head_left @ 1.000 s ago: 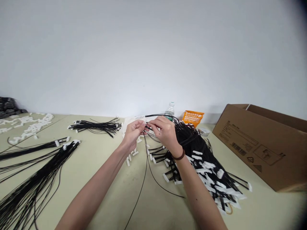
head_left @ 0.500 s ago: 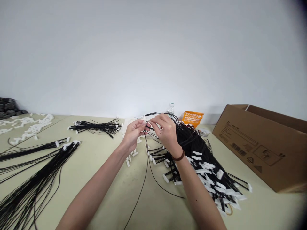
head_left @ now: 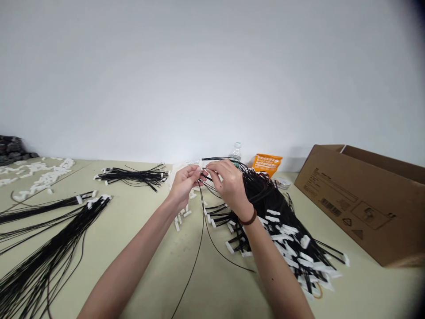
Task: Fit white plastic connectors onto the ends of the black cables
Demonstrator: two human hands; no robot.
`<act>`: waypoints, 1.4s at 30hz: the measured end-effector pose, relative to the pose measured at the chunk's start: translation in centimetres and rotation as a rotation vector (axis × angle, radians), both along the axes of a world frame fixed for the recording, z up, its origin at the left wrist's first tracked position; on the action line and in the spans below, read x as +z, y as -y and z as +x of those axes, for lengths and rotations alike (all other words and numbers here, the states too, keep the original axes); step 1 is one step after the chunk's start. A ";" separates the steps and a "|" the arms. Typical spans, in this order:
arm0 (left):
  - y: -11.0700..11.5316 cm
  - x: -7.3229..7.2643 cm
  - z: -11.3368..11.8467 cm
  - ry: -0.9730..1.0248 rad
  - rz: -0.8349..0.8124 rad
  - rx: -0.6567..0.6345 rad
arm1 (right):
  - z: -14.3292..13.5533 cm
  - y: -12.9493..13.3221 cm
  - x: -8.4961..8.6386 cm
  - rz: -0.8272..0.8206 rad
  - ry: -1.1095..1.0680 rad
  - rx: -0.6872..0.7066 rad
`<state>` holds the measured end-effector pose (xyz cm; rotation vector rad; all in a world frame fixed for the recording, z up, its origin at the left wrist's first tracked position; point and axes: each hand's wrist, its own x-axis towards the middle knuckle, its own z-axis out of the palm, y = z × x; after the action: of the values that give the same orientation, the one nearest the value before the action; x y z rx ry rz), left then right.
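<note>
My left hand [head_left: 186, 184] is closed in a pinch on a small white connector [head_left: 200, 164], mostly covered by its fingers. Thin black wires [head_left: 203, 221] run from it, two of them hanging down over the table. Fingertips of my right hand [head_left: 229, 181] press together on a black wire right beside the connector; the exact contact point is hidden. Behind and below the right wrist lies a big heap of black cables with white connectors [head_left: 282, 212]. A few loose white connectors [head_left: 181, 217] lie under the left hand.
Bundles of black wires [head_left: 59, 239] lie at the left, with another bundle [head_left: 133, 175] farther back. Loose white connectors [head_left: 46, 173] are spread at far left. An open cardboard box [head_left: 358, 204] stands right. A bottle [head_left: 236, 151] and an orange packet [head_left: 266, 164] sit near the wall.
Both hands stay in nearly the same place and keep their pinches. The right hand has shifted very slightly, and the hanging wires have barely moved.
</note>
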<state>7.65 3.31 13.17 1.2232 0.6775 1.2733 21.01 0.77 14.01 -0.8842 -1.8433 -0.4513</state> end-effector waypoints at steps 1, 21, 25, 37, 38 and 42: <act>0.0 0.0 0.0 0.004 0.006 -0.004 | 0.0 0.0 0.0 0.002 -0.007 0.007; -2.0 0.2 -1.9 0.281 -0.315 -0.072 | 0.0 -0.8 -0.3 0.294 0.126 0.023; -2.0 0.9 -2.5 0.369 -0.344 -0.093 | -0.4 -1.2 -1.2 0.326 0.226 -0.061; -1.3 1.1 -1.6 0.449 -0.383 -0.107 | -1.3 -1.5 -2.3 0.416 0.186 -0.122; -1.3 1.0 -1.6 0.444 -0.373 -0.116 | -1.3 -1.5 -2.3 0.415 0.182 -0.121; -1.6 0.9 -1.8 0.398 -0.351 -0.119 | -1.0 -1.4 -1.8 0.376 0.131 -0.081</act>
<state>5.90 4.87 14.04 0.6860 0.5009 1.1921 19.97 2.20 12.19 -0.6846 -1.7635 -0.8912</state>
